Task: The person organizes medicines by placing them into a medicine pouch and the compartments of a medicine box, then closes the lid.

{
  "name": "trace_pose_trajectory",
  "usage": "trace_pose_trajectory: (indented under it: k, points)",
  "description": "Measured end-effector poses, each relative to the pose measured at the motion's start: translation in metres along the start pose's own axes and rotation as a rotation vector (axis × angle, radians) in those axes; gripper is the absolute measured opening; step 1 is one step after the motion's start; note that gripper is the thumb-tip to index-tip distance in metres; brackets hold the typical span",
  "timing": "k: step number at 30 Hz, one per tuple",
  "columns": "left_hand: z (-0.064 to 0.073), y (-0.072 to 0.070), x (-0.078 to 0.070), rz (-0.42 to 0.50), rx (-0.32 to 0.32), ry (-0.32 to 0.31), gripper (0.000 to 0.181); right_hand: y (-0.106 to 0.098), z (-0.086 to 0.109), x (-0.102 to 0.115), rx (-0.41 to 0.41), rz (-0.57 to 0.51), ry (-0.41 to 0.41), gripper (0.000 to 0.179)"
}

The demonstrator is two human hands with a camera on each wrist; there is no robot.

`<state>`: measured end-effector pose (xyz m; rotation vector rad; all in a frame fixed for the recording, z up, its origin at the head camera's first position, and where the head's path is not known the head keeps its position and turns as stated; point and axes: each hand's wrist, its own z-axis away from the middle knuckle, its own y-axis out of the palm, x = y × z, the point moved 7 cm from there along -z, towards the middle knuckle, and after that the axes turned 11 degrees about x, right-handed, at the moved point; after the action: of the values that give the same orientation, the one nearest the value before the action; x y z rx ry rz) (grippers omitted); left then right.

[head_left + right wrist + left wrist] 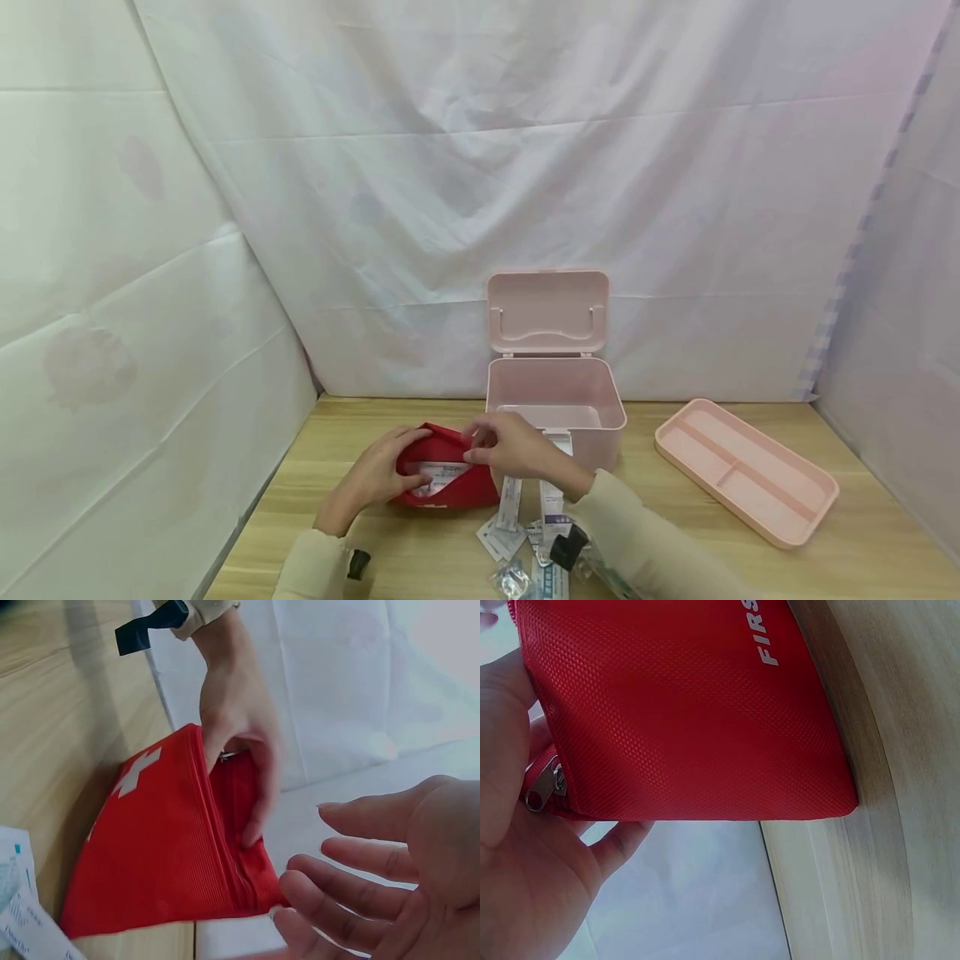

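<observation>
A red first-aid pouch stands on the table with its zipped mouth spread apart, white printed packets showing inside. My left hand grips the pouch's left end at the mouth, thumb at the front edge and fingers at the back. In the left wrist view, the zipper pull hangs by that palm, and white letters mark the red front. A white cross shows in the right wrist view. My right hand holds nothing; its loosely bent fingertips are right at the mouth's other corner.
Behind the pouch stands a pink box with its lid raised. A pink divided tray lies at the right. Several packets and a clear plastic-wrapped item lie in front of the box. White cloth hangs behind the table.
</observation>
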<state>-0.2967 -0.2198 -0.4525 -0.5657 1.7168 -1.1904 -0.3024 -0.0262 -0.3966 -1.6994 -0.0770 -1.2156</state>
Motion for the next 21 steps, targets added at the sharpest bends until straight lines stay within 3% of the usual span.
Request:
trace_pose_trajectory:
  k: [10, 21]
  points:
    - [0.000, 0.000, 0.000, -0.003, 0.008, -0.009, 0.066, -0.012, 0.028, -0.012, 0.033, 0.062, -0.038, 0.017]
    - [0.000, 0.000, 0.001, 0.002, 0.014, -0.028, 0.066, -0.031, 0.070, -0.038, 0.076, 0.145, -0.020, 0.016]
